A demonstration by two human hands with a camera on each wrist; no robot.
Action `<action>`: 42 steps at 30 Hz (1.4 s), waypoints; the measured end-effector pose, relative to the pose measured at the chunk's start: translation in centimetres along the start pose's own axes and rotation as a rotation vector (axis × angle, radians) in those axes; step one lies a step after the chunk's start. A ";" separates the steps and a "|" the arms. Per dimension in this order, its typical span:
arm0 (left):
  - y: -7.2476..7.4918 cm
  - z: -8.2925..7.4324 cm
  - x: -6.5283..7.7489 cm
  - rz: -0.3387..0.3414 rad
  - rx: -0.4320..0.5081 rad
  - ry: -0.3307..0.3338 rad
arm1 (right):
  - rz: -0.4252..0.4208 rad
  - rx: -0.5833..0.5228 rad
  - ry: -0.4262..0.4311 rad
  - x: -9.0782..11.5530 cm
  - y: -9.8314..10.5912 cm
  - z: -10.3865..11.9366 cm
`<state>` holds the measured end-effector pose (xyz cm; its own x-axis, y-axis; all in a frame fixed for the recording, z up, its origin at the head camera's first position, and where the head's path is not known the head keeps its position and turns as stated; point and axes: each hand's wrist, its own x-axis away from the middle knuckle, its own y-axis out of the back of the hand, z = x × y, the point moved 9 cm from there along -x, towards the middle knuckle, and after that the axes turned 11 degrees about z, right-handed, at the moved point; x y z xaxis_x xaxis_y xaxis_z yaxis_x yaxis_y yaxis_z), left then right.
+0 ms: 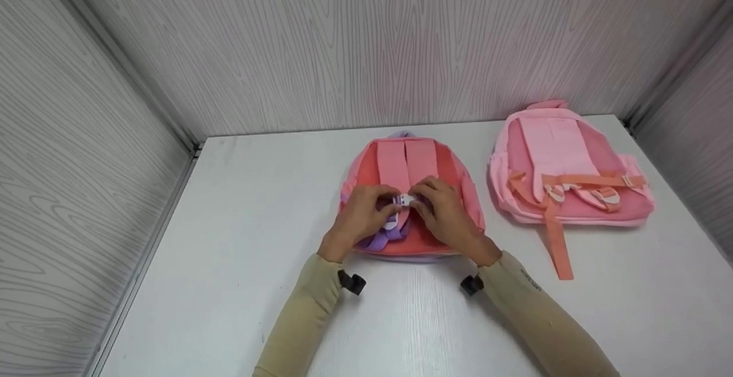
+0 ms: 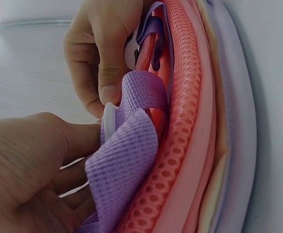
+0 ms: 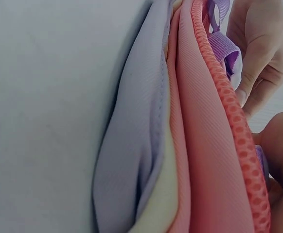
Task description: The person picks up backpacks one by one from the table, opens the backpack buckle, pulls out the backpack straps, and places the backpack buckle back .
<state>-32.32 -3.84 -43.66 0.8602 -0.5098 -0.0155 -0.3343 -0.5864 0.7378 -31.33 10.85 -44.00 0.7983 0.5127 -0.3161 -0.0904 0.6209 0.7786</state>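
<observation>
A small coral and pink backpack (image 1: pixel 395 159) lies on the table with its back panel and shoulder straps up. Over its middle, both hands meet at a white plastic buckle (image 1: pixel 405 200). The left hand (image 1: pixel 359 212) pinches the buckle's left end, where purple webbing (image 1: pixel 378 242) is attached. At the other end, the fingers of the right hand (image 1: pixel 449 216) pinch the buckle. A white strap adjuster (image 1: pixel 390 223) hangs just below the left fingers. In the left wrist view, purple webbing (image 2: pixel 127 150) hides part of the fingertips. Mesh edging (image 3: pixel 236 131) partly covers the right hand in the right wrist view.
To the right lies a lighter pink backpack (image 1: pixel 558 142), back side up, with orange straps (image 1: pixel 558 245) trailing toward the table's front. The white table (image 1: pixel 257 205) meets wood-grained panels (image 1: pixel 343 44) at the back and both sides. Small black devices are worn at both cuffs.
</observation>
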 end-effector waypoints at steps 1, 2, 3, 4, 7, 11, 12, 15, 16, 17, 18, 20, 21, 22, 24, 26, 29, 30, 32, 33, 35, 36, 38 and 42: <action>0.0 0.1 0.0 0.002 -0.001 0.001 | 0.002 -0.004 0.001 0.0 0.0 0.0; 0.0 0.1 0.1 0.003 -0.001 -0.003 | 0.003 -0.010 0.007 0.0 -0.1 0.0; 0.0 0.1 0.1 0.005 0.001 -0.006 | 0.002 -0.013 0.012 0.0 0.0 0.0; 0.0 0.1 0.1 0.005 0.001 -0.010 | 0.002 -0.019 0.015 0.0 0.0 0.1; 0.1 0.0 0.0 0.002 0.009 -0.013 | -0.003 -0.036 0.020 -0.1 0.2 0.1; 0.3 0.1 -0.1 0.004 0.018 0.005 | 0.000 -0.051 0.013 -0.2 0.4 0.0; 0.3 0.1 -0.1 0.009 0.017 0.009 | 0.002 -0.054 0.012 -0.2 0.4 -0.1; 0.3 0.1 -0.3 0.017 0.010 0.012 | 0.007 -0.056 0.012 -0.3 0.6 -0.1; 0.3 0.0 -0.3 0.015 0.007 0.010 | 0.006 -0.058 0.013 -0.3 0.6 -0.1; 0.4 0.0 -0.3 0.013 0.006 0.008 | 0.004 -0.059 0.014 -0.3 0.7 -0.1; 0.5 0.0 -0.2 0.009 0.006 0.004 | 0.005 -0.058 0.016 -0.4 0.7 -0.1; 0.5 0.0 -0.2 0.004 0.004 -0.002 | 0.008 -0.057 0.019 -0.4 0.7 -0.1; 0.5 0.0 -0.2 0.004 0.001 -0.006 | 0.011 -0.055 0.017 -0.4 0.6 -0.1; 0.5 0.0 -0.2 0.005 -0.001 -0.009 | 0.014 -0.054 0.016 -0.4 0.6 -0.1; 0.4 0.0 -0.1 0.009 -0.005 -0.013 | 0.024 -0.054 0.013 -0.3 0.4 -0.2; 0.3 0.1 -0.1 0.015 -0.009 -0.009 | 0.032 -0.057 0.004 -0.2 0.3 -0.2; 0.1 0.3 -0.1 0.022 -0.012 0.001 | 0.041 -0.065 -0.007 -0.1 0.1 -0.4; 0.1 0.4 -0.1 0.024 -0.014 0.005 | 0.041 -0.066 -0.010 -0.1 0.1 -0.4; 0.1 0.4 -0.1 0.024 -0.014 0.007 | 0.041 -0.069 -0.004 -0.1 0.1 -0.4; 0.1 0.4 -0.1 0.021 -0.013 0.004 | 0.040 -0.069 0.001 -0.1 0.1 -0.3; 0.2 0.4 -0.1 0.018 -0.012 -0.004 | 0.040 -0.070 0.008 -0.1 0.2 -0.2; 0.2 0.4 -0.1 0.018 -0.011 -0.007 | 0.039 -0.071 0.012 -0.1 0.2 -0.2; 0.2 0.4 -0.2 0.016 -0.013 -0.016 | 0.040 -0.071 0.017 -0.1 0.2 -0.1; 0.2 0.5 -0.3 0.023 -0.016 -0.012 | 0.048 -0.077 0.005 -0.1 0.2 -0.2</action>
<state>-32.79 -4.11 -43.85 0.8477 -0.5304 -0.0066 -0.3473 -0.5643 0.7490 -31.56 10.99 -43.91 0.7888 0.5457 -0.2828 -0.1738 0.6394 0.7489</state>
